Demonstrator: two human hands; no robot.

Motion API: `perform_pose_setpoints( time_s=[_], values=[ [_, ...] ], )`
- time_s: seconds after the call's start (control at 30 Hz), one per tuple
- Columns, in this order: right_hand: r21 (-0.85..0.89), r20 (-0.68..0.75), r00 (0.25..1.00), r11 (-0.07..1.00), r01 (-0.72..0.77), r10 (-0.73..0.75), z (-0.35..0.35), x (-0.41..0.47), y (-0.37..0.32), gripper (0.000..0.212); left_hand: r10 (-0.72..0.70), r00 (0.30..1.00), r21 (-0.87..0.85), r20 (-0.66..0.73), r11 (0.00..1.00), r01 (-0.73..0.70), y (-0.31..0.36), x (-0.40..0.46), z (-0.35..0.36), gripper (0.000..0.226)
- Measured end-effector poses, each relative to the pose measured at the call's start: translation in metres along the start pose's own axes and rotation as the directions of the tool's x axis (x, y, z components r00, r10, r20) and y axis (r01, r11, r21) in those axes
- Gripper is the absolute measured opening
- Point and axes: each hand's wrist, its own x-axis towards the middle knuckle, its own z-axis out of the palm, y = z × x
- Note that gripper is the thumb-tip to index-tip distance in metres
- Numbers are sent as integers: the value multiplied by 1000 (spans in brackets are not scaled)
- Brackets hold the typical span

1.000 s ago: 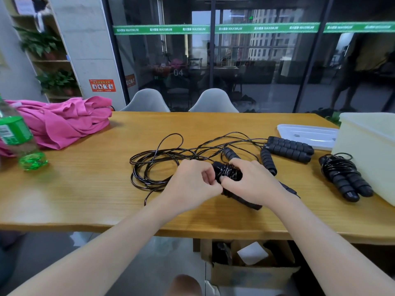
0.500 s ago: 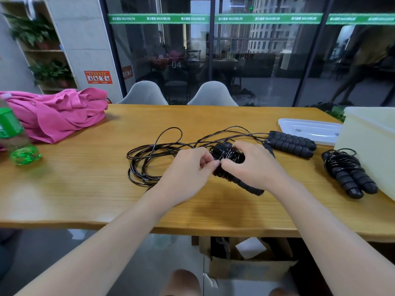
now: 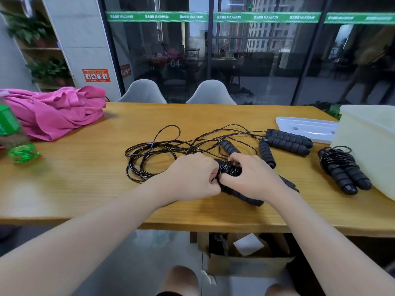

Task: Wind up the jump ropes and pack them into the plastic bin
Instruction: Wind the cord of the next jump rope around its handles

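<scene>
**Black cord wound on paired handles, held over a wooden table**

Black foam handles, laid side by side with glossy cord coiled round their upper part, sit at the middle of the near half of the wooden table. The left hand has its fingers curled, pinching the cord at the left side of the coil; the right hand wraps its fingers over the top of the coil and covers the handles' middle, the lower ends showing below the wrist. Left of this bundle and beyond it, a loose tangle of cord lies on the table, its strands running to the right behind the hands. Just beyond the bundle two single handles lie apart, and farther right a pair of handles lies together, touching a white lid. A finished wound rope rests to the right of the bundle, just beside the wall of the white plastic bin at the table's right edge. Far left of the bundle are a pink cloth and a green bottle, blurred.
</scene>
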Motion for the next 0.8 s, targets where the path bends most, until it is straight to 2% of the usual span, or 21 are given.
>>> perform_pose_setpoints(
  time_s=[0.07, 0.17, 0.3, 0.47, 0.53, 0.67, 0.8],
  values=[
    [-3, -12, 1000, 1000, -7, 7, 4, 0, 3, 44, -84, 996, -157, -38, 985, 77, -1, -1, 6, 16],
    [52, -17, 999, 998, -35, 36, 3, 0, 4, 37, -194, 979, -448, -58, 882, 148, -4, -2, 14, 11],
    [226, -50, 995, 972, -70, 83, -1, 3, 9, 36, -262, 958, -650, -119, 749, 124, 0, 0, 23, 9],
    [268, -99, 988, 959, -89, 119, -5, 5, 13, 46, -273, 954, -796, -120, 601, 72, 4, 5, 27, 11],
    [277, -121, 986, 958, -78, 115, -5, 4, 14, 48, -284, 953, -816, -111, 573, 76, 6, 8, 27, 13],
    [262, -125, 987, 963, -67, 103, -4, 4, 8, 46, -358, 917, -731, -176, 672, 122, 18, 11, 33, 18],
    [318, -126, 988, 947, -49, 93, 1, 3, 0, 38, -458, 847, -743, -270, 659, 120, 20, 13, 39, 18]
  ],
)
